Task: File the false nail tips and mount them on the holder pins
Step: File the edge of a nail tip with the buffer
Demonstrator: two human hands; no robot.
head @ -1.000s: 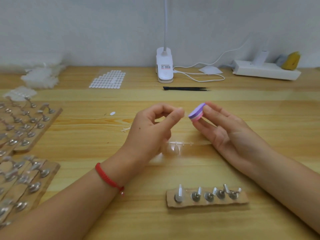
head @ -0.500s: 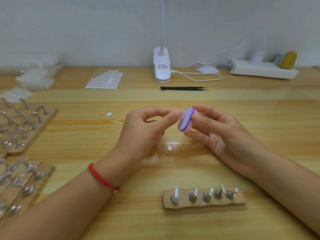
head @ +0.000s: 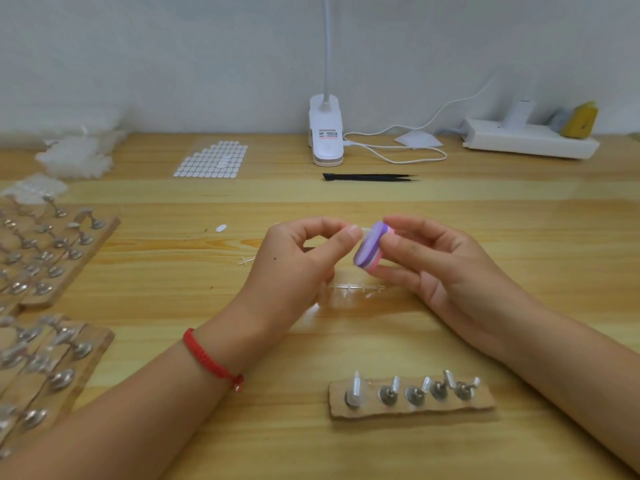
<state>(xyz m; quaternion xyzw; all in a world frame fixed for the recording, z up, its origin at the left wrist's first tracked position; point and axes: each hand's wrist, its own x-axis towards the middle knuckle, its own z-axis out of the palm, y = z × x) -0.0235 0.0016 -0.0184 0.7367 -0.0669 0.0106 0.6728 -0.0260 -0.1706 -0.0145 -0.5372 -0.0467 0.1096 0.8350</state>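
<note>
At frame centre, the left hand pinches a clear nail tip between thumb and forefinger. The right hand has its fingers closed around a purple-and-pink file block, which touches the tip. Both are held above the desk. The cardboard holder lies at lower centre, and its leftmost pin carries one clear tip.
</note>
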